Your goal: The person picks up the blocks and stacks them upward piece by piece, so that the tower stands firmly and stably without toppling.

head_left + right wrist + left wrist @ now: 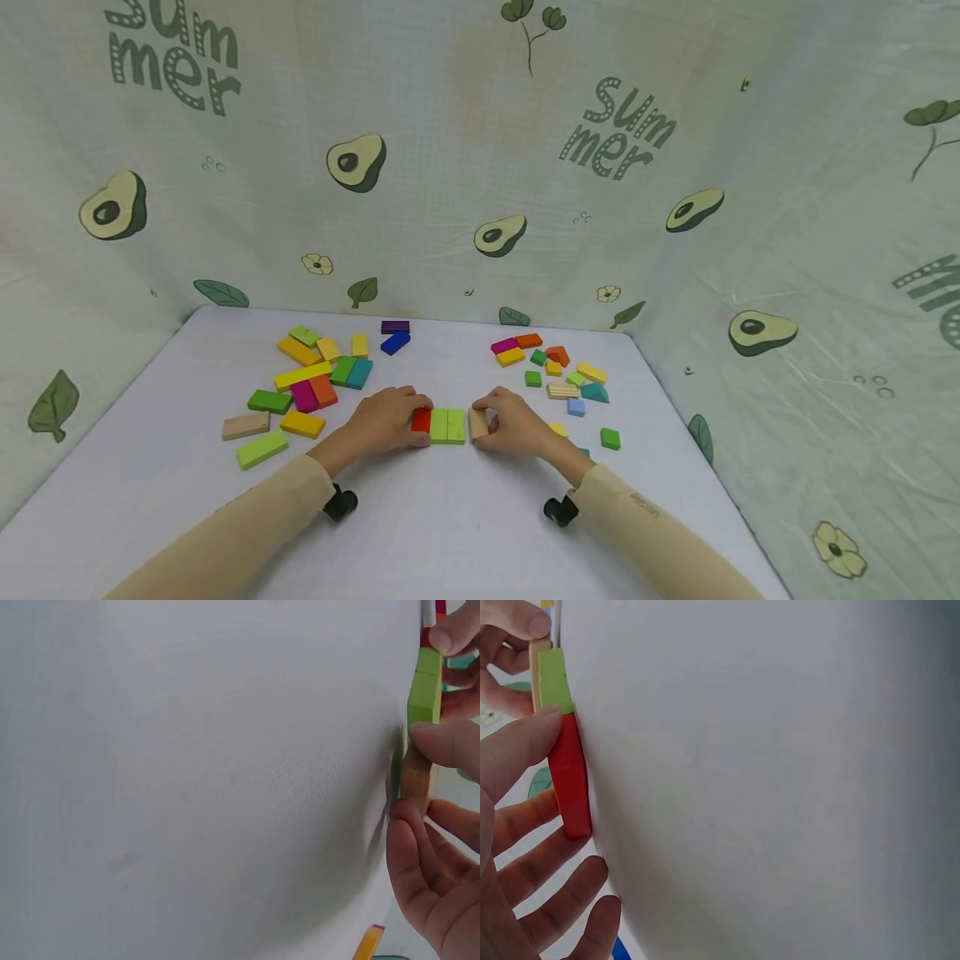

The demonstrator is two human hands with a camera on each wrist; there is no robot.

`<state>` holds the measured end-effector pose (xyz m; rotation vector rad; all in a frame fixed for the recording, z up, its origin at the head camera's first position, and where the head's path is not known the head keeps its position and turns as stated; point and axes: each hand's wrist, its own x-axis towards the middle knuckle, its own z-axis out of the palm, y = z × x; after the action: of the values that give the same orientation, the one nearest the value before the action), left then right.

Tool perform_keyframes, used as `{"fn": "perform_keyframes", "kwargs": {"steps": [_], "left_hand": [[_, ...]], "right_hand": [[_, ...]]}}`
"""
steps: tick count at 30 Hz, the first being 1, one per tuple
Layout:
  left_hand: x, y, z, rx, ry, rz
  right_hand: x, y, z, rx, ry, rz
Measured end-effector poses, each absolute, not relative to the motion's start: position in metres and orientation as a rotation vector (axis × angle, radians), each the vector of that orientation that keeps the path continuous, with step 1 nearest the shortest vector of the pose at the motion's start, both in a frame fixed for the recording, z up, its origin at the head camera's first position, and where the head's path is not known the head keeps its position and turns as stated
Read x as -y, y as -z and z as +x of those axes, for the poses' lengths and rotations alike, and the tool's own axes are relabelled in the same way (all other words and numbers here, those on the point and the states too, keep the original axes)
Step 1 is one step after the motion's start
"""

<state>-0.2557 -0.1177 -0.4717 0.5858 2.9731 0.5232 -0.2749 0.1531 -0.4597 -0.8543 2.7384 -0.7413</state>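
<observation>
At the middle of the table, my left hand (384, 419) holds a red block (422, 421) between thumb and fingers. The red block lies against two light green blocks (447, 427) standing side by side. On their other side, a plain wooden block (477, 424) is pinched by my right hand (516, 425). From the head view a narrow gap shows between the wooden block and the green pair. In the left wrist view the thumb covers the seam of the red block (571, 776) and green. The right wrist view shows the wooden block (416, 778) partly behind the thumb.
Several coloured blocks lie loose at the left, among them a yellow block (303, 424) and a green block (270, 402). A blue block (395, 342) lies farther back. More small blocks, including a ridged wooden block (562, 391), are scattered at the right. A printed curtain (435, 233) hangs behind.
</observation>
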Motion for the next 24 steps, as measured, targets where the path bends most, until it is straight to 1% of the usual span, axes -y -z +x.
{"fn": "perform_keyframes", "kwargs": {"steps": [7,24], "left_hand": [[0.116,0.474,-0.257,-2.985,-0.512,0.576],[0.119,0.474,-0.258,-2.975,-0.565,0.557]], "right_hand": [[-0.146,0.460,-0.274,-2.734,0.742,-0.804],[-0.138,0.461,-0.276,-2.723,0.751,-0.794]]}}
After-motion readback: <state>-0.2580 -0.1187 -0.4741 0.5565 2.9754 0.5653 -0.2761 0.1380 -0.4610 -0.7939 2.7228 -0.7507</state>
